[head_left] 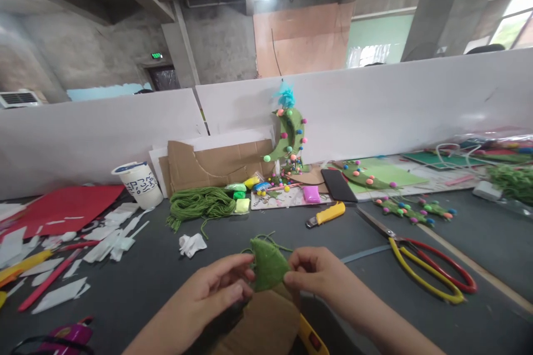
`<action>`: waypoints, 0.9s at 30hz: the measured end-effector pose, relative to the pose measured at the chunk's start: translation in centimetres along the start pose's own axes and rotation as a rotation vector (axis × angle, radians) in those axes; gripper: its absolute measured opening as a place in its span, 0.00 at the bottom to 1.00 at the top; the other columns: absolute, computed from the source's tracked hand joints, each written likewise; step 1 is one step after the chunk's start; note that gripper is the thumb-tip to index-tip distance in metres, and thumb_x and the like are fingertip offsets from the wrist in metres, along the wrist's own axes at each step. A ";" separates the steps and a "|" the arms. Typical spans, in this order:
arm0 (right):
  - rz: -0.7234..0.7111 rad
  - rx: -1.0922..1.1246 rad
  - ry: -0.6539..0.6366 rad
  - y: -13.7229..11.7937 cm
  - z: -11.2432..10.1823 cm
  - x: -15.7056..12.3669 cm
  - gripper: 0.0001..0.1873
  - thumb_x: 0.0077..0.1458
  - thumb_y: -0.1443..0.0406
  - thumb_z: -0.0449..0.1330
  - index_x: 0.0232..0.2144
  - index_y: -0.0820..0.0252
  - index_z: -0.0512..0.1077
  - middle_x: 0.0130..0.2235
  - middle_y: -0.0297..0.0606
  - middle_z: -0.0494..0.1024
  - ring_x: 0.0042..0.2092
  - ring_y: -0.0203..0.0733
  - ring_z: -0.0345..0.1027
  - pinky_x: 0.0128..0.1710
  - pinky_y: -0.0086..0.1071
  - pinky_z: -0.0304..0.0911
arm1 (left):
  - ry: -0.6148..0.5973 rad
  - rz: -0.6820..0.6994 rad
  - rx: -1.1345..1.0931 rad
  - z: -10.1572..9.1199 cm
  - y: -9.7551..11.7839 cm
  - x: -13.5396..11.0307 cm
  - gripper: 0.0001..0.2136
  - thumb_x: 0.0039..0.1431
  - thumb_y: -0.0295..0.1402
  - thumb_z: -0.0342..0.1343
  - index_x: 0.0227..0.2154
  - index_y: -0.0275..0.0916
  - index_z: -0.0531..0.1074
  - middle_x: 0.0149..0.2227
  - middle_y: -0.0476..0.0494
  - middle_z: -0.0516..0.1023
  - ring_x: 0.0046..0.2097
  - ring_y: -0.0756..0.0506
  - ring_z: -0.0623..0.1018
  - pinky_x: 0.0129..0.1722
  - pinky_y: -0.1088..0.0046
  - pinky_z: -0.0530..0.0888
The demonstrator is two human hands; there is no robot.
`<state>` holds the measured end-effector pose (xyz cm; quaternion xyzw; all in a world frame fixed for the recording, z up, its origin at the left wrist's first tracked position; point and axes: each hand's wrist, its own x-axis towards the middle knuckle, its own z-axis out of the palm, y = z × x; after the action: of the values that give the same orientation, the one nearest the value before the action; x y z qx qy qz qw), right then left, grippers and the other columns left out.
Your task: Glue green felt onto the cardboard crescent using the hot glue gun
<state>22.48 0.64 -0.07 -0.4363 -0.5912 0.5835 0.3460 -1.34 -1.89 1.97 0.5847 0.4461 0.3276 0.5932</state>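
A green yarn-wrapped piece [268, 266], roughly triangular, stands between my hands over the near edge of the table. My right hand [314, 272] pinches its right edge between thumb and fingers. At the left edge is my left hand [220, 294], fingers loosely curled and thumb apart from them; the fingertips reach the piece's side. Loose green yarn ends trail behind the piece. Below it lies a piece of brown cardboard [262, 324], partly covering a yellow tool [312, 338] with a red switch.
Red-and-yellow-handled scissors [428, 269] lie open at right. A yellow utility knife [327, 214], black phone [339, 184] and green yarn skein [202, 202] lie behind. A decorated green crescent [293, 133] stands at the divider. White scraps [110, 238] and a purple glue gun [69, 338] are left.
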 end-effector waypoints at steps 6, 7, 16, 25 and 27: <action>-0.002 0.040 0.002 0.7 0.8 0.4 0.06 0.42 0.65 0.60 0.19 0.61 0.67 0.19 0.24 0.60 0.23 0.31 0.51 0.24 0.26 0.47 | 0.265 0.099 0.184 2.7 -0.8 0.8 0.17 0.52 0.33 0.61 0.47 0.44 0.74 0.35 0.47 0.78 0.33 0.45 0.75 0.35 0.73 0.70; -0.003 0.042 0.003 0.8 0.8 0.4 0.06 0.42 0.65 0.60 0.19 0.61 0.67 0.19 0.24 0.60 0.23 0.31 0.51 0.24 0.26 0.46 | 0.292 0.114 0.204 3.0 -0.9 0.9 0.16 0.52 0.32 0.61 0.45 0.44 0.75 0.33 0.48 0.77 0.32 0.45 0.75 0.34 0.73 0.69; -0.019 0.085 -0.024 0.9 0.7 0.3 0.09 0.42 0.62 0.62 0.20 0.61 0.67 0.19 0.24 0.60 0.23 0.31 0.51 0.24 0.26 0.48 | 0.373 0.189 0.157 4.1 -1.1 0.9 0.27 0.52 0.30 0.59 0.56 0.52 0.65 0.31 0.51 0.71 0.26 0.50 0.68 0.29 0.76 0.66; -0.060 0.029 -0.023 1.0 0.8 0.3 0.07 0.44 0.65 0.61 0.20 0.61 0.67 0.19 0.24 0.60 0.23 0.31 0.50 0.24 0.26 0.47 | 0.291 0.213 0.321 3.7 -0.6 0.7 0.17 0.53 0.29 0.58 0.46 0.54 0.76 0.48 0.47 0.77 0.48 0.39 0.72 0.50 0.68 0.65; -0.073 -0.008 0.002 1.0 1.1 0.2 0.04 0.44 0.68 0.59 0.21 0.61 0.67 0.19 0.24 0.59 0.23 0.31 0.50 0.24 0.26 0.47 | 0.345 0.230 0.310 3.9 -0.7 0.7 0.17 0.52 0.29 0.58 0.45 0.53 0.77 0.47 0.46 0.78 0.48 0.38 0.73 0.50 0.68 0.65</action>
<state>21.55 0.33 -1.12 -0.4166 -0.6085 0.5677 0.3660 2.38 -2.88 0.89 0.6508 0.5163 0.4155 0.3705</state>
